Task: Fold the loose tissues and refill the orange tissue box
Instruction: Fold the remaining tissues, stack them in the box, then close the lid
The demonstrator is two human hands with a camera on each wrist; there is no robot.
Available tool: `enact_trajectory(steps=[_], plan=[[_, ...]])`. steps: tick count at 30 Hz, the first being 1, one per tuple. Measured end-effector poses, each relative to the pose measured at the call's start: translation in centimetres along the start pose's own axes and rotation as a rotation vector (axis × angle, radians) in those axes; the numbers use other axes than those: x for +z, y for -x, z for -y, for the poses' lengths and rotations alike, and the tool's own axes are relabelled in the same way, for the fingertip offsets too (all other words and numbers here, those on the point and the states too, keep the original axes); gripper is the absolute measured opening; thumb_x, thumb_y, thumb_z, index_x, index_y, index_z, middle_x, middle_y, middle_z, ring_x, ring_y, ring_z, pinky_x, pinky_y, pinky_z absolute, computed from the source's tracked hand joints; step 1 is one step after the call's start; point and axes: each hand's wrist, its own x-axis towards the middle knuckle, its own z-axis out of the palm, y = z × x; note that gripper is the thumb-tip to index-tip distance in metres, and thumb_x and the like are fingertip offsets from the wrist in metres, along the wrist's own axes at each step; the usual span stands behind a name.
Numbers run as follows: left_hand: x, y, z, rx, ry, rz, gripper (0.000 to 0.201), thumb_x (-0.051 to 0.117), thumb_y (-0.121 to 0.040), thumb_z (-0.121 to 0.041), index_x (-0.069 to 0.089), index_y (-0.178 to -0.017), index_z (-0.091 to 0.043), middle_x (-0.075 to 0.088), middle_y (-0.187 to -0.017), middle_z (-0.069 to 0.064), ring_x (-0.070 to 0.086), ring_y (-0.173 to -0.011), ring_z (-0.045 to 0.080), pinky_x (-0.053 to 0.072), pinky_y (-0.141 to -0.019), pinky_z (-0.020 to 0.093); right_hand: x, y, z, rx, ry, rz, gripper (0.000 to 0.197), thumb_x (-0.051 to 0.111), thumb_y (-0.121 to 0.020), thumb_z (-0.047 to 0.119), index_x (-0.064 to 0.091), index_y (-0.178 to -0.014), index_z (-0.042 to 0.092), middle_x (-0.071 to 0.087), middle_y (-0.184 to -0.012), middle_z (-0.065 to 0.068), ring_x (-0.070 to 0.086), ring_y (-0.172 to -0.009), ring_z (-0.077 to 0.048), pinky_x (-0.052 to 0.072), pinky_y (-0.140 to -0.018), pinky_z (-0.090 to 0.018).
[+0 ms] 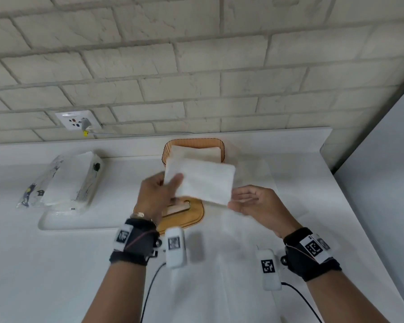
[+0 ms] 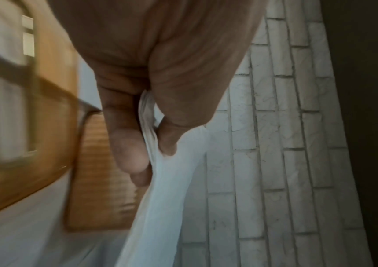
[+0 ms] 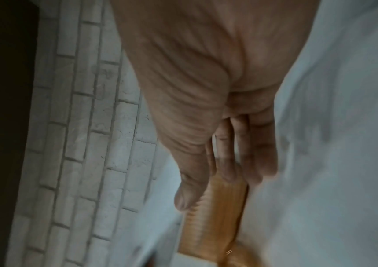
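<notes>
My left hand (image 1: pixel 158 194) pinches a folded white tissue (image 1: pixel 203 183) in the air; my right hand (image 1: pixel 254 201) hangs relaxed beside it. Beyond them, the ribbed orange tissue box (image 1: pixel 194 143) already holds folded tissues; its orange lid (image 1: pixel 191 215) waits below.

Folded tissue (image 1: pixel 203 183): white rectangle, off the counter, tilted w/ right end lower, left edge pinched, just at 6 o'clock of the box. Orange tissue box (image 1: pixel 216 142): ribbed oval, open top, at 12 o'clock by the wall, w/ white folded tissues (image 1: pixel 196 153) stacked inside. Lid (image 1: pixel 191 212): orange, flat on counter w/ slot up, at 6 o'clock of the box, partly under the held tissue.
</notes>
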Motion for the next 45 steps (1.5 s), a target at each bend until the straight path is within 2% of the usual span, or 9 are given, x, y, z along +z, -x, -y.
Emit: enact_trajectory(steps=[3, 6, 11, 18, 23, 27, 33, 39, 45], plan=[[-0.3, -4.2, -2.7, -0.014, 0.020, -0.035, 0.017, 0.072, -0.099, -0.026, 0.074, -0.106, -0.011, 0.081, -0.104, 0.003, 0.081, -0.081, 0.020, 0.065, -0.081, 0.032, -1.0, -0.3, -1.9, -0.041, 0.465, -0.047, 0.077, 0.095, -0.063, 0.056, 0.067, -0.132, 0.037, 0.061, -0.142, 0.018, 0.055, -0.130, -0.008, 0.042, -0.111, -0.030], [0.4, -8.4, -4.4, -0.045, 0.000, -0.029, 0.022, 0.073, -0.098, -0.016, 0.071, -0.116, -0.004, 0.076, -0.115, 0.011, 0.080, -0.086, 0.024, 0.064, -0.073, 0.024, -0.5, -0.5, -3.5, -0.055, 0.800, 0.034, 0.088, 0.089, -0.070, 0.058, 0.054, -0.148, 0.038, 0.036, -0.166, 0.011, 0.032, -0.151, -0.017, 0.024, -0.124, -0.037], [1.7, -13.1, -3.7, 0.017, -0.480, -0.087, 0.015, 0.073, -0.091, -0.015, 0.074, -0.101, -0.003, 0.077, -0.103, 0.011, 0.073, -0.096, 0.028, 0.057, -0.077, 0.029, 0.3, -0.4, -4.1, -0.044, 0.832, 0.056, 0.081, 0.078, -0.081, 0.062, 0.048, -0.153, 0.041, 0.025, -0.170, 0.016, 0.019, -0.156, -0.012, 0.019, -0.126, -0.037], [2.5, -15.6, -3.8, 0.047, -0.904, -0.064, 0.028, 0.075, -0.088, -0.020, 0.072, -0.109, -0.003, 0.072, -0.112, 0.015, 0.067, -0.110, 0.036, 0.056, -0.089, 0.034, 1.1, -0.5, -3.9, -0.101, 0.858, 0.046, 0.076, 0.075, -0.084, 0.062, 0.048, -0.152, 0.042, 0.025, -0.170, 0.017, 0.021, -0.155, -0.011, 0.019, -0.123, -0.034], [3.0, -16.0, -4.0, 0.042, -1.056, -0.012, 0.043, 0.079, -0.088, -0.022, 0.063, -0.122, 0.001, 0.066, -0.120, 0.015, 0.065, -0.116, 0.034, 0.049, -0.080, 0.030, 1.4, -0.5, -3.9, -0.112, 0.841, 0.072, 0.071, 0.077, -0.085, 0.057, 0.053, -0.149, 0.040, 0.029, -0.168, 0.019, 0.024, -0.154, -0.010, 0.021, -0.123, -0.033], [3.3, -15.9, -3.9, 0.066, -1.090, -0.021, 0.045, 0.082, -0.085, -0.022, 0.064, -0.119, 0.002, 0.067, -0.121, 0.015, 0.066, -0.114, 0.033, 0.049, -0.077, 0.029, 1.4, -0.5, -3.1, -0.102, 0.781, 0.081, 0.070, 0.082, -0.083, 0.053, 0.056, -0.146, 0.040, 0.038, -0.163, 0.018, 0.032, -0.149, -0.011, 0.024, -0.122, -0.033], [3.6, -15.6, -3.2, 0.127, -1.018, -0.119, 0.051, 0.080, -0.086, -0.010, 0.062, -0.132, 0.000, 0.063, -0.133, 0.021, 0.063, -0.123, 0.038, 0.054, -0.099, 0.040, 0.9, -1.7, -2.5, 0.086, 0.776, -0.295, 0.100, 0.078, -0.080, 0.064, 0.035, -0.159, 0.019, 0.040, -0.160, -0.006, 0.036, -0.145, -0.029, 0.032, -0.118, -0.044], [3.7, -15.2, -3.2, 0.127, -1.021, -0.117, 0.053, 0.084, -0.082, -0.008, 0.060, -0.129, -0.001, 0.063, -0.130, 0.022, 0.065, -0.118, 0.040, 0.054, -0.091, 0.038, 0.8, -3.0, -2.4, 0.200, 0.868, -0.280, 0.116, 0.086, -0.072, 0.062, 0.029, -0.159, 0.011, 0.046, -0.149, -0.013, 0.044, -0.136, -0.034, 0.040, -0.112, -0.043], [3.7, -14.5, -3.2, 0.138, -1.029, -0.112, 0.075, 0.091, -0.080, -0.020, 0.049, -0.140, -0.003, 0.058, -0.137, 0.020, 0.060, -0.126, 0.039, 0.052, -0.100, 0.041, 0.4, -4.3, -1.9, 0.283, 0.668, -0.208, 0.120, 0.099, -0.062, 0.045, 0.033, -0.155, 0.010, 0.060, -0.139, -0.012, 0.057, -0.129, -0.032, 0.050, -0.107, -0.041]])
